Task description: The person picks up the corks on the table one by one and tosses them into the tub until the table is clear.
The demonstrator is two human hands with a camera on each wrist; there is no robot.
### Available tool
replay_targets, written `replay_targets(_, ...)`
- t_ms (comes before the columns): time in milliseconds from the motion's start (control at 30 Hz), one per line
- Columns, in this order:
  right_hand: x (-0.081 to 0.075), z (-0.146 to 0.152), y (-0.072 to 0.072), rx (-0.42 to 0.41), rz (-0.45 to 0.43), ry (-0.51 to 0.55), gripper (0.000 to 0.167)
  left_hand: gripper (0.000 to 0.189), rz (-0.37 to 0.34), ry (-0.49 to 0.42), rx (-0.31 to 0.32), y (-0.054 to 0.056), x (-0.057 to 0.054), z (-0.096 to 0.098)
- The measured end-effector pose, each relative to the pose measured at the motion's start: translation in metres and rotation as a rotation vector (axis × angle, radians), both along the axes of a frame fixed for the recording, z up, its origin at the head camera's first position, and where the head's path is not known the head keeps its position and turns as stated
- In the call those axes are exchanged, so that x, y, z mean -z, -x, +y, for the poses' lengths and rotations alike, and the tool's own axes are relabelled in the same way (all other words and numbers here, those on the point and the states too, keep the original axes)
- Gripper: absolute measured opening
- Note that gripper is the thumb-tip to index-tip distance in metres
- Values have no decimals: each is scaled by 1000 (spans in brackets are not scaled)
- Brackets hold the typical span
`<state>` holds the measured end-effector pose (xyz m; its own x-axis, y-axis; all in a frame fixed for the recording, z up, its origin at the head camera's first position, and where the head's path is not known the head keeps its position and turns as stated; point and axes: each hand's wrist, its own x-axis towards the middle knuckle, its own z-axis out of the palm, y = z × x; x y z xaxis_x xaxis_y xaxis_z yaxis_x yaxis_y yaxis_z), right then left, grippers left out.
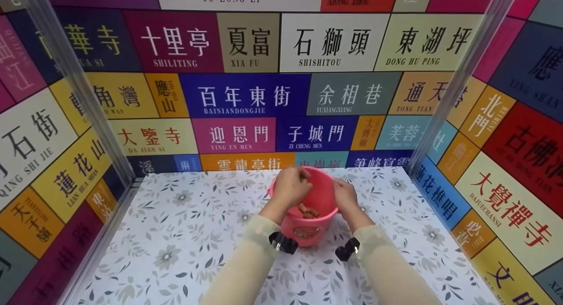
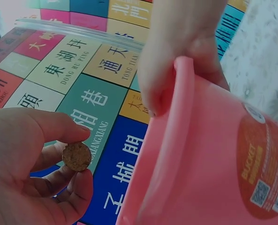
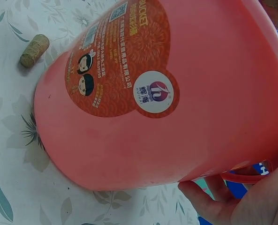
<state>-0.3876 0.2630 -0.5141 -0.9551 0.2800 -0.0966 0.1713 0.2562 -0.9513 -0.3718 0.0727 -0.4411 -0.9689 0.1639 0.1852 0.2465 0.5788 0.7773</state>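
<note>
A pink bucket (image 1: 314,232) stands on the floral surface, tilted toward me, with several corks (image 1: 309,211) visible inside. My left hand (image 1: 292,186) is over its left rim. In the left wrist view, the thumb and fingers of that left hand (image 2: 49,159) pinch a single cork (image 2: 77,156), its round end facing the camera. My right hand (image 1: 346,195) grips the bucket's rim on the right, fingers hooked over the edge. The right wrist view shows the right hand (image 3: 251,201) beside the bucket's handle (image 3: 244,177), and the orange label (image 3: 150,42) on the wall.
Another cork (image 3: 34,50) lies on the patterned surface (image 1: 176,234) near the bucket's base. Colourful panels with printed characters (image 1: 246,94) stand behind and at both sides. Clear corner posts (image 1: 457,76) join the panels.
</note>
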Motion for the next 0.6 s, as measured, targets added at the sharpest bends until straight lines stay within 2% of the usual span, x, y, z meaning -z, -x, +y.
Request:
replay_targets(133,0,0,0,-2,-3,0,46,14,-9,-8,3,0,0,2)
replay_targets(400,-1,-1,-2,-11,-11,2,46,17,15,45,8,-1,4,3)
replay_targets(600,0,-1,-2,3,9,-1,43,19,38,53,8,0,7,4)
